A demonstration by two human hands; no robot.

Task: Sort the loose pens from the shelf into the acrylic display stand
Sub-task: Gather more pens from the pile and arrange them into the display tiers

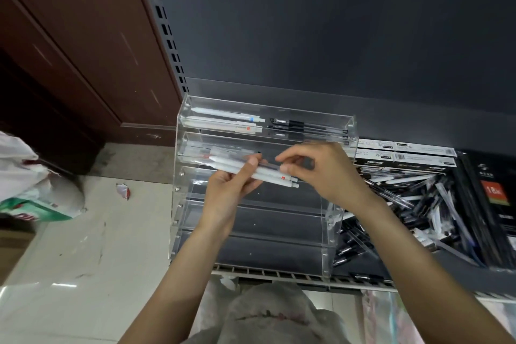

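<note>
The acrylic display stand [332, 220] sits on the shelf [293, 276]; loose pens [413, 204] lie right of the stand, boxes [405, 153] behind them.

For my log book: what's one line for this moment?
left hand: holds white plastic pens | right hand: pinches them | clear acrylic display stand: top tier stocked

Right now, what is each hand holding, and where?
Left hand grips white pens around mid-barrel; right hand pinches their clicker ends.

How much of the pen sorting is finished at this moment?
Early stage. The acrylic stand's top tier holds white pens and black pens. The left hand grips a white bundle; the right hand pinches it. The loose pile remains; lower tiers look empty.
</note>
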